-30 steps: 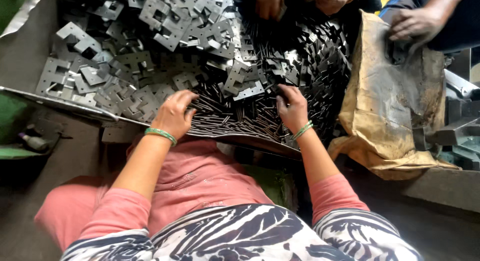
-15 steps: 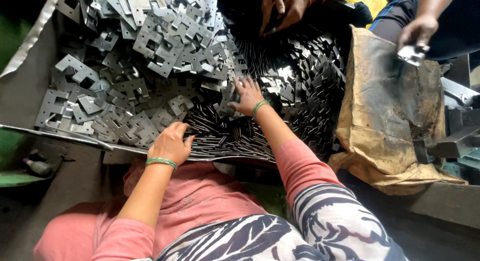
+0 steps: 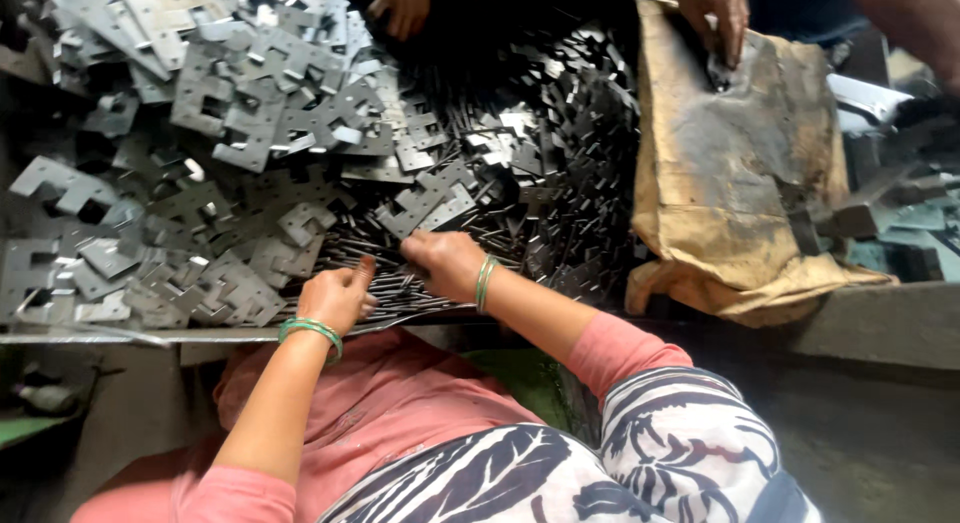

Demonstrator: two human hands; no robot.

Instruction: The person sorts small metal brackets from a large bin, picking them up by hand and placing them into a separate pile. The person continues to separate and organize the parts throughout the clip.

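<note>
Hundreds of flat metal pieces cover the counter [image 3: 120, 335] in front of the person. Near its front edge lies a dense row of thin dark metal strips [image 3: 440, 258], packed on their edges, and both hands work there. The right hand [image 3: 447, 263] rests on this row, its fingers curled down and closed around a few strips; I cannot tell how many. The left hand [image 3: 338, 297] lies just beside it, closed into a loose fist with the thumb raised, touching the strips at the edge of the counter.

Half a second ago the right hand reached further up into the pile, and the left hand lay alone at the edge. Now the right hand has come back towards the body, so the two hands stand close together over the same part of the row. In my judgement the work of gathering the strips goes on at this near edge.

Both forearms come from below and point away from the body; each wrist carries a green bangle [image 3: 310, 330]. To the left, larger grey stamped plates [image 3: 250, 113] with square notches lie in a loose heap. To the right a dirty brown sack [image 3: 730, 183] hangs over the side, and another person's hand [image 3: 715, 13] holds its top. A further hand [image 3: 400, 5] shows at the upper edge.
</note>
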